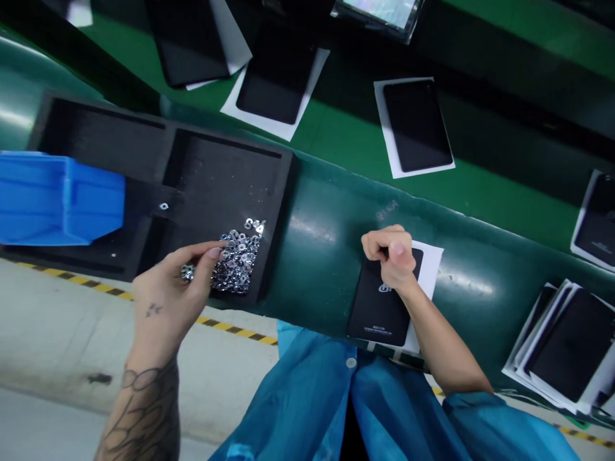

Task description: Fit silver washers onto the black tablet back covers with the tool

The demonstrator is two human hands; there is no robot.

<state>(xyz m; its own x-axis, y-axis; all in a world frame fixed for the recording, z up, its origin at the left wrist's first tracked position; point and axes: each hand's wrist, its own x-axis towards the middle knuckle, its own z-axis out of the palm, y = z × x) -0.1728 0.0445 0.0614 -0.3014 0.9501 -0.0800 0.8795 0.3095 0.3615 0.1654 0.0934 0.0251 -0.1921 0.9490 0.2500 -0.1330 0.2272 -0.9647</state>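
My left hand (pixel 175 282) reaches into the black tray (pixel 221 169), thumb and forefinger pinched at the edge of a heap of small shiny metal parts (pixel 239 266). They look like rings or washers; whether one sits between the fingertips is too small to tell. Closed into a fist, my right hand (pixel 391 255) hovers over or rests on a flat black panel (pixel 377 307) with pale printing, possibly a device's back cover. What that fist holds, if anything, is hidden. Under the panel a white sheet (pixel 430 262) sticks out on the right.
A blue bin (pixel 91 202) stands on the tray's left part. Beyond the green bench edge (pixel 336 173), more black panels (pixel 418 125) lie on white sheets. A stack of panels and sheets (pixel 571 346) is at the right. A lit screen (pixel 384 11) shows at the top.
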